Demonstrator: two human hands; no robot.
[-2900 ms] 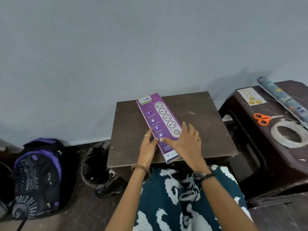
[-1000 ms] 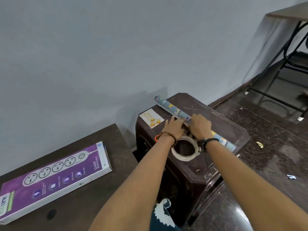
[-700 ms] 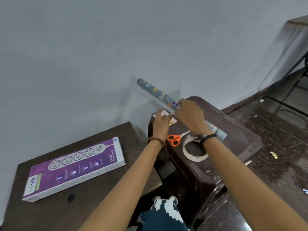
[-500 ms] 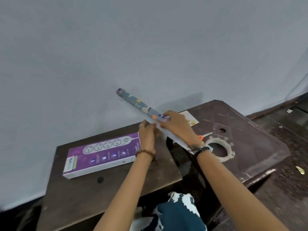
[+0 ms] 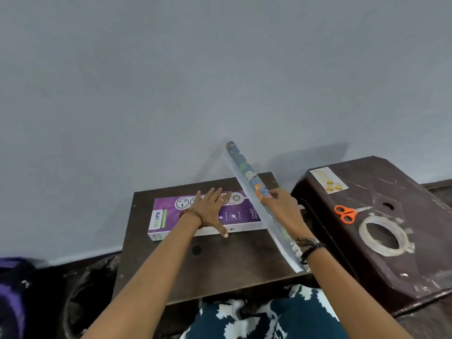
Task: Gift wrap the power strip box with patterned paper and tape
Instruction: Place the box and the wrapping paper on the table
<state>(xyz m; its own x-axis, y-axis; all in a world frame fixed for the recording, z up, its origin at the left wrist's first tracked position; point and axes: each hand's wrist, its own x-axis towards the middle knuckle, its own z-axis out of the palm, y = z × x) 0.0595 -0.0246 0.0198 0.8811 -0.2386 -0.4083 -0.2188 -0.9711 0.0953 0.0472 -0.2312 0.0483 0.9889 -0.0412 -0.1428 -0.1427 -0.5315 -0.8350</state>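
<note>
My left hand (image 5: 210,211) lies flat, pinning the box (image 5: 203,217); my right hand (image 5: 281,206) grips the paper roll (image 5: 247,174), ready for unrolling beside it.

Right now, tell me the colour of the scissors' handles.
Orange, on the scissors; clearest in the head view.

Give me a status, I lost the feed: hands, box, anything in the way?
Left hand flat on power strip box. Right hand grips paper roll, still rolled. Box unwrapped. Scissors and tape on side stool; nothing blocking.
</note>
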